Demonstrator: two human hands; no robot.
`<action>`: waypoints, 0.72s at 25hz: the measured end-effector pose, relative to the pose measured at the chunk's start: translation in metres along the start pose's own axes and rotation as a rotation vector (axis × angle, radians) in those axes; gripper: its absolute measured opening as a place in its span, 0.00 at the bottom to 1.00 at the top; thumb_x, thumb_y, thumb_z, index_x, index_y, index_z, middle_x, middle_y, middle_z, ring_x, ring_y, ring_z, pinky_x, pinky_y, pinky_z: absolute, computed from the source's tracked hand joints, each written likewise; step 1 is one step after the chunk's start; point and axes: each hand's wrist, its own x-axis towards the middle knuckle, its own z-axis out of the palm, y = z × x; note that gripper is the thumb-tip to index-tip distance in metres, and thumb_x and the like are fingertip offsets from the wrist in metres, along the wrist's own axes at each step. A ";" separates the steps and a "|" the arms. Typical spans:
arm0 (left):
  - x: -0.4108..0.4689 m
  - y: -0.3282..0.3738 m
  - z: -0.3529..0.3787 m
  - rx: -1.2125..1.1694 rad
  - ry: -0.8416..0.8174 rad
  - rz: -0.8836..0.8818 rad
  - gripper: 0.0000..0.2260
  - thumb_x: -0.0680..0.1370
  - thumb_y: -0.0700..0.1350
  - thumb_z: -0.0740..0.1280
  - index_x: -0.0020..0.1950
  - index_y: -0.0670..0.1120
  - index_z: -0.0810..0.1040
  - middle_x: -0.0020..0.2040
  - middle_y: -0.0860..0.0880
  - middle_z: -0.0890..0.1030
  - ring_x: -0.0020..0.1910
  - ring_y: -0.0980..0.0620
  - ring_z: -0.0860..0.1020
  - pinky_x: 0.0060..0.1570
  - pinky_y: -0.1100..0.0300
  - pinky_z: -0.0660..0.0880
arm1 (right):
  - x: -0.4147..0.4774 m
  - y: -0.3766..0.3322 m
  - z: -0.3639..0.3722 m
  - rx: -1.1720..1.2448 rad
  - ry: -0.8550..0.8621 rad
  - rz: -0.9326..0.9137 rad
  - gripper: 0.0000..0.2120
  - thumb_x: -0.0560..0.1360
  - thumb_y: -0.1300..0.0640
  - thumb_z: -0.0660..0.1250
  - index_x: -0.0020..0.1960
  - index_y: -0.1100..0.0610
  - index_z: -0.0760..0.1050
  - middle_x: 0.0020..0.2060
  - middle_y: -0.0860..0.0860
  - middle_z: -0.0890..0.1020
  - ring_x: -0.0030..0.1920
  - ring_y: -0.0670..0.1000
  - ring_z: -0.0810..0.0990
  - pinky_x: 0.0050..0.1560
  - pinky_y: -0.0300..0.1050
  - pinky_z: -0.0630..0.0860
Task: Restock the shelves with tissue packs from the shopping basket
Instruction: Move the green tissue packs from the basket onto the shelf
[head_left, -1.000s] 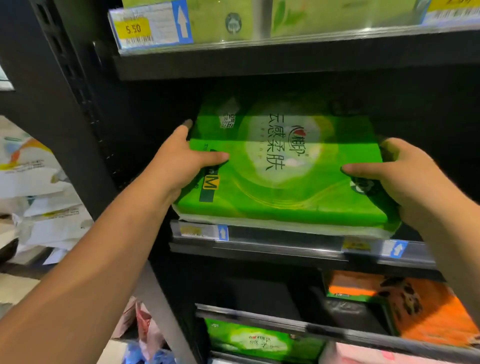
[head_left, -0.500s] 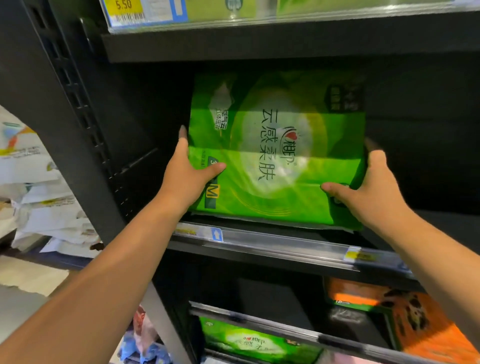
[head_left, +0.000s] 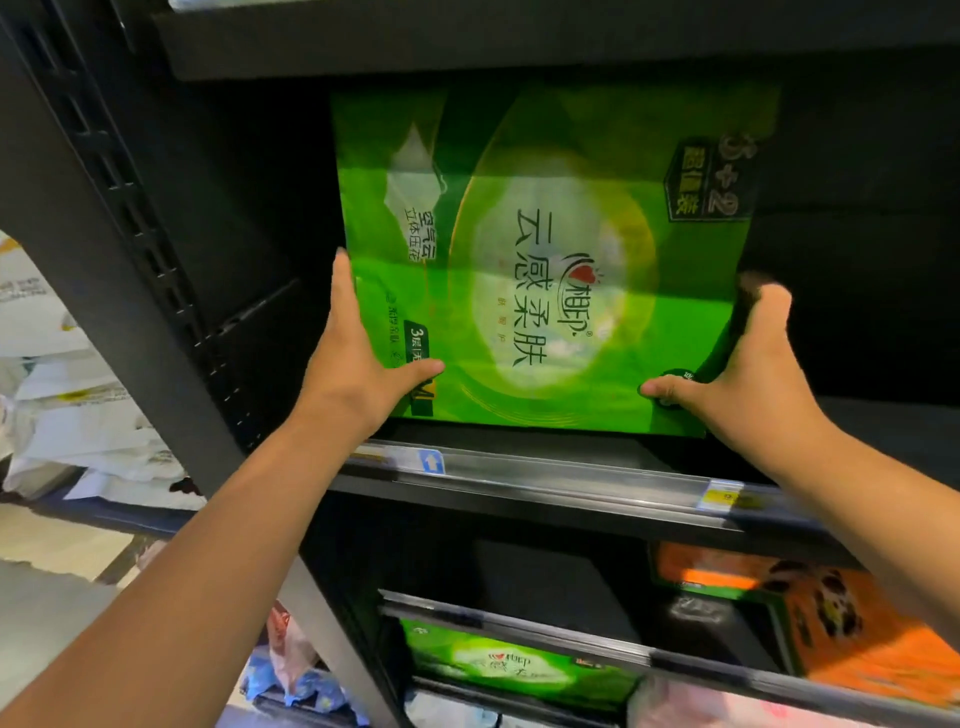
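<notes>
Green tissue pack (head_left: 545, 249) upright, apparently shelved.

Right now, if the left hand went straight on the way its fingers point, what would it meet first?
The left hand points inward along the left edge of the pack. Nothing shows ahead, so probably the dark back wall; depth is unclear.

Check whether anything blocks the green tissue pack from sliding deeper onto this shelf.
Nothing visible does. The left hand and right hand grip the green tissue pack low at its sides, upright just inside the shelf. No other pack shows beside it; the space behind is too dark to judge.
</notes>
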 end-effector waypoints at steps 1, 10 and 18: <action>0.001 -0.002 -0.002 0.000 -0.012 -0.017 0.53 0.66 0.45 0.79 0.78 0.54 0.46 0.69 0.55 0.70 0.68 0.53 0.69 0.63 0.61 0.64 | -0.001 0.000 0.000 0.010 -0.036 0.053 0.40 0.60 0.59 0.82 0.60 0.56 0.58 0.58 0.53 0.72 0.57 0.50 0.72 0.53 0.41 0.69; 0.035 -0.013 0.010 0.182 -0.013 -0.011 0.37 0.66 0.53 0.78 0.67 0.43 0.64 0.65 0.45 0.74 0.63 0.44 0.74 0.62 0.50 0.72 | 0.024 0.004 0.020 -0.260 -0.216 0.207 0.44 0.63 0.50 0.81 0.69 0.63 0.62 0.62 0.61 0.76 0.62 0.62 0.75 0.55 0.48 0.71; 0.035 -0.015 0.019 0.797 0.362 0.480 0.44 0.63 0.58 0.78 0.71 0.46 0.60 0.65 0.36 0.68 0.60 0.36 0.69 0.58 0.45 0.71 | 0.044 0.006 0.038 -0.435 -0.265 0.187 0.42 0.65 0.41 0.76 0.67 0.66 0.68 0.55 0.64 0.79 0.55 0.63 0.78 0.48 0.47 0.74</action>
